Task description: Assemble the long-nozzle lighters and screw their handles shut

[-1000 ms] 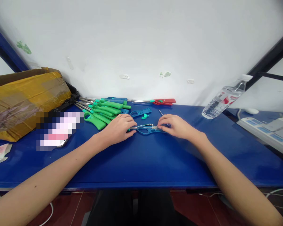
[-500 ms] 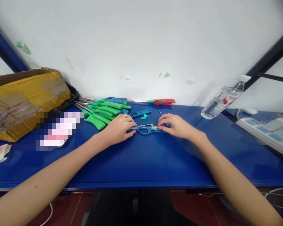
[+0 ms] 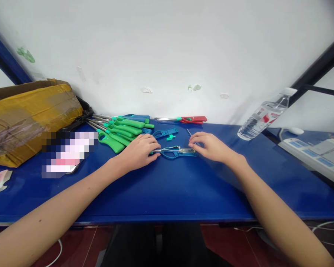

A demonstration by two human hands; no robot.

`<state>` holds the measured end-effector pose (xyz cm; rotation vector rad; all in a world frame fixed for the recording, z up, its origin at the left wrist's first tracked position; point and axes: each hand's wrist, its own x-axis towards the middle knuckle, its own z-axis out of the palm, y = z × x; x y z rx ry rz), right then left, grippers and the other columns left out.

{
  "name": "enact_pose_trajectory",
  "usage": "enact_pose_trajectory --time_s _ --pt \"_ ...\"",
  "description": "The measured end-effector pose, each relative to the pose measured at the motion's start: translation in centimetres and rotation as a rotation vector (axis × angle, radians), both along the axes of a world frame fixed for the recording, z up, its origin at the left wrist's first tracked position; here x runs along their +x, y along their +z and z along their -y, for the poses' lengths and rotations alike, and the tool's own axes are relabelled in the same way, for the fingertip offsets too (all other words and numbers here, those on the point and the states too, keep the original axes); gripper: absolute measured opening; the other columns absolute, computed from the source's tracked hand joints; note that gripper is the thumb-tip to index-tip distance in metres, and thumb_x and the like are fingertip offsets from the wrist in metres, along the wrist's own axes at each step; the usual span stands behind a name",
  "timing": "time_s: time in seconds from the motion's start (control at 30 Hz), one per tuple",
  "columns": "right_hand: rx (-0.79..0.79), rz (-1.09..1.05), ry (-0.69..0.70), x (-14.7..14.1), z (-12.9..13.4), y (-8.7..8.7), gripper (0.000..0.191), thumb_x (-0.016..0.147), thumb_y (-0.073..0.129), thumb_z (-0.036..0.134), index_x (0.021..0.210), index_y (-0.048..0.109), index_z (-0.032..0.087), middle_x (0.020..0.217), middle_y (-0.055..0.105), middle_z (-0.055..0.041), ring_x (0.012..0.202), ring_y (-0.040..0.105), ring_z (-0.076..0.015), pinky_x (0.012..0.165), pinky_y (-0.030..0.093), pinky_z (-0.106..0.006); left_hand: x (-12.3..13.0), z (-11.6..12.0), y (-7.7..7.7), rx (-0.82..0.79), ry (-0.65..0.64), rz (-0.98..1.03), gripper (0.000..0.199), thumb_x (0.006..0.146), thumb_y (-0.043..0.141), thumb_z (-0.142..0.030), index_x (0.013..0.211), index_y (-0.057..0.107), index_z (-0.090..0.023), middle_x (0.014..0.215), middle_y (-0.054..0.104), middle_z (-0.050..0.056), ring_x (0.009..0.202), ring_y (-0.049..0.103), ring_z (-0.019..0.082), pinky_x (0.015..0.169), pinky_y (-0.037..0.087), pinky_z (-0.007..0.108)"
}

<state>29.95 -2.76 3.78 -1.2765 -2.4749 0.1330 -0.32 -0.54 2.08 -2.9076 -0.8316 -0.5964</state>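
An opened blue lighter handle (image 3: 171,154) lies on the blue table with metal parts and a thin wire showing inside it. My left hand (image 3: 143,150) is closed on its metal tube at the left end. At the right end of the handle, my right hand (image 3: 207,145) has its fingers bent together; a thin metal rod (image 3: 189,132) sticks out from them, pointing up and left. Just behind the handle are a loose blue shell half (image 3: 167,132) and a small green piece (image 3: 170,137).
Green lighters (image 3: 128,128) are piled at the left, and red lighters (image 3: 193,119) lie by the wall. Further left are a taped cardboard box (image 3: 30,118) and a blurred-out phone (image 3: 72,152). A water bottle (image 3: 263,115) and a power strip (image 3: 311,154) are at the right.
My right hand has shifted slightly right, off the handle's metal parts, uncovering more of its right end. My left hand has stayed on the tube.
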Motion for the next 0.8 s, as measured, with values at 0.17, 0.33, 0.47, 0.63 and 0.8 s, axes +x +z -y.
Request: enact_pose_trajectory --time_s 0.17,0.33,0.47,0.63,0.8 --pt "0.016 -0.017 -0.01 0.05 0.03 0.21 0.028 0.096 0.047 0.028 0.103 0.072 0.018 0.102 0.071 -0.0115 0.096 0.065 -0.0267 0.088 0.051 -0.043 -0.2 -0.13 0.21 0.012 0.022 -0.01 0.021 0.094 0.058 -0.029 0.104 0.071 -0.016 0.106 0.069 0.011 0.108 0.06 0.028 0.098 0.046 0.043" --pt "0.007 -0.026 -0.008 0.1 0.12 0.39 0.021 0.093 0.054 0.028 0.095 0.073 0.02 0.104 0.071 -0.0101 0.096 0.065 -0.0258 0.088 0.05 -0.042 -0.48 -0.36 0.33 0.033 0.045 -0.002 0.023 0.095 0.058 -0.032 0.105 0.07 -0.016 0.108 0.069 0.011 0.109 0.06 0.027 0.099 0.046 0.043" --pt "-0.042 -0.014 0.019 0.26 -0.09 0.05 0.016 0.089 0.061 0.029 0.087 0.074 0.02 0.104 0.071 -0.0097 0.095 0.065 -0.0252 0.087 0.05 -0.041 -0.4 -0.33 0.18 0.029 0.033 -0.009 0.022 0.095 0.057 -0.031 0.104 0.07 -0.016 0.107 0.069 0.01 0.108 0.06 0.027 0.098 0.046 0.042" --pt "-0.07 0.015 0.028 0.4 -0.29 -0.16 0.015 0.088 0.063 0.03 0.088 0.074 0.02 0.103 0.071 -0.0092 0.095 0.065 -0.0249 0.087 0.049 -0.04 -0.25 -0.24 0.05 0.027 0.017 -0.016 0.021 0.094 0.058 -0.028 0.105 0.07 -0.015 0.106 0.069 0.011 0.109 0.06 0.027 0.098 0.046 0.042" --pt "-0.069 0.026 0.009 0.15 -0.11 0.06 0.019 0.092 0.057 0.032 0.092 0.072 0.019 0.1 0.071 -0.0088 0.092 0.064 -0.024 0.085 0.049 -0.039 -0.19 -0.17 0.16 0.027 0.027 -0.025 0.02 0.094 0.059 -0.027 0.105 0.07 -0.014 0.107 0.069 0.01 0.11 0.06 0.027 0.099 0.046 0.043"
